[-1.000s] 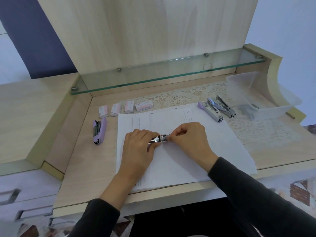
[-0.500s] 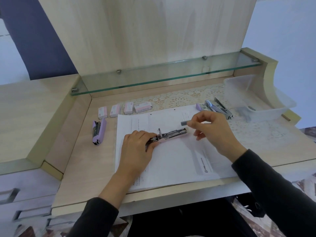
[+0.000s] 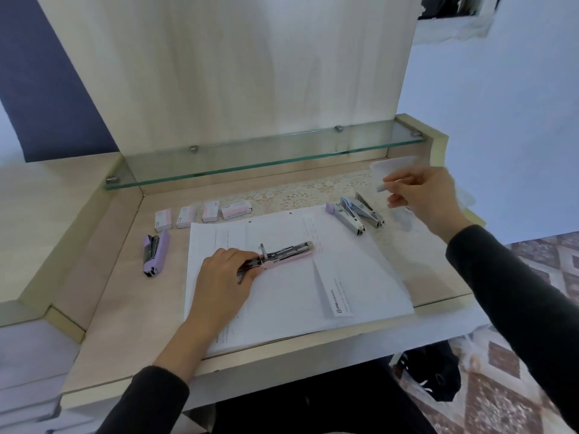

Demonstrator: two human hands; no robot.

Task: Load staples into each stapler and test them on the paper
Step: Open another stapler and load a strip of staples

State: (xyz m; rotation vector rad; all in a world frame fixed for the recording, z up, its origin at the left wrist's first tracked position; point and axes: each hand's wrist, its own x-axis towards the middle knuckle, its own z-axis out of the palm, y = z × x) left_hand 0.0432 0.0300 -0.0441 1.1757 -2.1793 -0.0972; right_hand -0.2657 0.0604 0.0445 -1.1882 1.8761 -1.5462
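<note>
A pink stapler [image 3: 286, 253] lies swung open on the white paper sheets [image 3: 291, 292], its metal staple channel facing up. My left hand [image 3: 227, 277] grips its rear end. My right hand [image 3: 421, 195] is raised at the far right over the clear plastic tub [image 3: 393, 166] and pinches a small pale strip of staples [image 3: 383, 185]. A purple stapler [image 3: 155, 252] lies left of the paper. Two more staplers [image 3: 355, 213] lie at the paper's far right corner. Several small staple boxes [image 3: 203, 214] stand in a row behind the paper.
A glass shelf [image 3: 266, 158] runs along the back wall above the desk. A lace mat [image 3: 300, 192] covers the back right of the desk. A folded paper slip [image 3: 333, 292] lies on the sheets. A dark bag [image 3: 429, 374] sits on the floor at right.
My right hand left the pink stapler and travelled up and right to the tub, holding the staple strip. The stapler now lies open; my left hand stays on its rear.
</note>
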